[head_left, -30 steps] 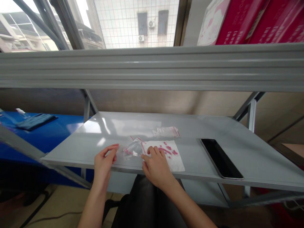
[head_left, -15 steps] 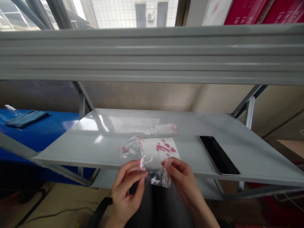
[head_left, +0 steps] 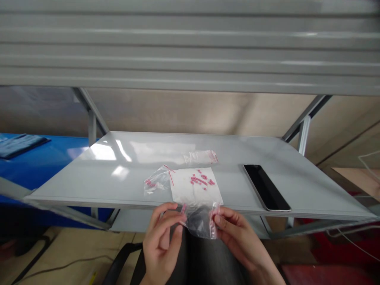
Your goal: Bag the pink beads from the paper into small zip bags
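Note:
A small clear plastic bag (head_left: pixel 199 223) is stretched between my two hands, just in front of the shelf's front edge. My left hand (head_left: pixel 164 239) pinches its left end, where some pink shows. At the other end, my right hand (head_left: pixel 234 227) grips the bag by its pink-marked edge. Beyond them, a white sheet (head_left: pixel 184 189) lies on the grey shelf, with several small pink beads (head_left: pixel 199 181) scattered on its right part. Beside the sheet to the left is another clear bag (head_left: pixel 156 181) with pink pieces in it. Behind the sheet lies a further clear bag (head_left: pixel 201 157).
A black phone (head_left: pixel 267 188) lies on the right of the grey shelf (head_left: pixel 89 178). Overhead, a wide grey ledge (head_left: pixel 190 51) crosses the view. Dark folded cloth (head_left: pixel 22 145) rests on a blue surface (head_left: pixel 63 152) at the left. Slanted metal struts stand at both sides.
The view has tilted down and shifted slightly right. Between my hands the bag has been spread flatter, and my right hand now holds it by its right edge.

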Motion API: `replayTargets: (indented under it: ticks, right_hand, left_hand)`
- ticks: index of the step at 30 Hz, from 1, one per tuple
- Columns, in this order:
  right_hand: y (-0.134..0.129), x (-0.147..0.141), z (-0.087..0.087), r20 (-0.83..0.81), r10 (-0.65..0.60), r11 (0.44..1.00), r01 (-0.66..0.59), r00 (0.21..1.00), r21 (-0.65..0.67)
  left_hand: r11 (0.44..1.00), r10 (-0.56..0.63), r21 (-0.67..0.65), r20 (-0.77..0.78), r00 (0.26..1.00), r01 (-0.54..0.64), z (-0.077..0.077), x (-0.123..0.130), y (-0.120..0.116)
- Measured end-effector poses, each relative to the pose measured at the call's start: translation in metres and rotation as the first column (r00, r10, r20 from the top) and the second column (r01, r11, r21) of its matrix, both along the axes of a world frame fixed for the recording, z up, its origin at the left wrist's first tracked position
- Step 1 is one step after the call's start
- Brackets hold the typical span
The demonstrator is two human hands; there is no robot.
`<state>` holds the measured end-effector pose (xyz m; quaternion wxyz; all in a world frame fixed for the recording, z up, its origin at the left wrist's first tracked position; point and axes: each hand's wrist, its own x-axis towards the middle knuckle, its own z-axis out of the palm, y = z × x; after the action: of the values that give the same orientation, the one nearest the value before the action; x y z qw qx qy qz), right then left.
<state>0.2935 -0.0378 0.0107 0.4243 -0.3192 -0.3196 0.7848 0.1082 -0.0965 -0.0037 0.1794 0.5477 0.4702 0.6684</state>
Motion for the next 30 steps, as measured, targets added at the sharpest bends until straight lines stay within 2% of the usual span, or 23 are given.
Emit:
replayTargets:
  ticks: [3,6,13,17,24,27,30]
  right_hand:
    - [0.0,0.002,0.0,-0.006,0.007,0.999,-0.007,1.0,-0.053]
    - [-0.001,0.005,-0.001,0.007,0.019,0.998,-0.018,1.0,-0.06]
    - [0.0,0.015,-0.002,0.072,0.021,1.0,-0.022,0.997,0.002]
    - [0.001,0.018,0.0,0.067,0.016,1.0,-0.017,0.998,0.025]
    - [-0.001,0.019,0.0,0.077,0.018,0.998,-0.022,0.997,0.056]
    - [-0.005,0.013,0.002,0.096,0.041,0.996,-0.048,0.995,0.074]
    - [-0.01,0.003,0.001,0.125,0.064,0.995,-0.074,0.99,0.074]
  left_hand:
    - [0.994,-0.045,-0.083,0.304,0.952,0.074,0.001,0.004,-0.004]
    - [0.988,-0.008,-0.141,0.4,0.917,0.07,0.004,0.01,-0.004]
    - [0.992,0.064,-0.122,0.219,0.974,-0.038,0.01,0.01,-0.006]
    - [0.993,0.065,-0.108,0.107,0.992,-0.053,0.01,0.004,-0.009]
    - [0.981,0.089,-0.183,0.116,0.989,-0.067,0.015,0.003,-0.013]
    - [0.978,0.046,-0.206,0.085,0.995,-0.027,0.021,0.009,-0.014]
    - [0.964,-0.112,-0.242,0.011,0.994,0.111,0.028,0.018,-0.013]
